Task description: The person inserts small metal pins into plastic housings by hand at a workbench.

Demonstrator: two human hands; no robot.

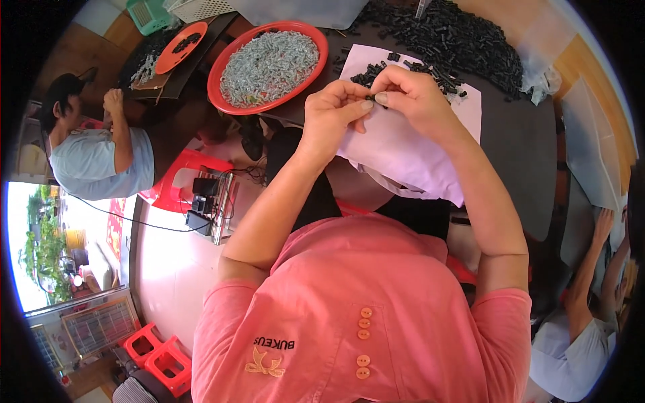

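Over a pale lilac cloth (410,144) at the table's near edge, my left hand (334,111) and my right hand (413,97) meet, fingertips almost touching. Both are closed in a pinch around a small black plastic part (371,98), mostly covered by the fingers. Just beyond my hands, a small heap of black parts (437,75) lies on the cloth. To the left stands a red round basin (213,84) filled with small clear pieces (269,67). A large pile of black plastic parts (457,37) spreads over the far side of the table.
A person in a light blue shirt (101,161) works at the left, near an orange tray (176,60) holding black pieces. Another person in a white shirt (571,356) sits at the right. Red stools (161,356) and a cluster of black adapters (201,201) are on the left.
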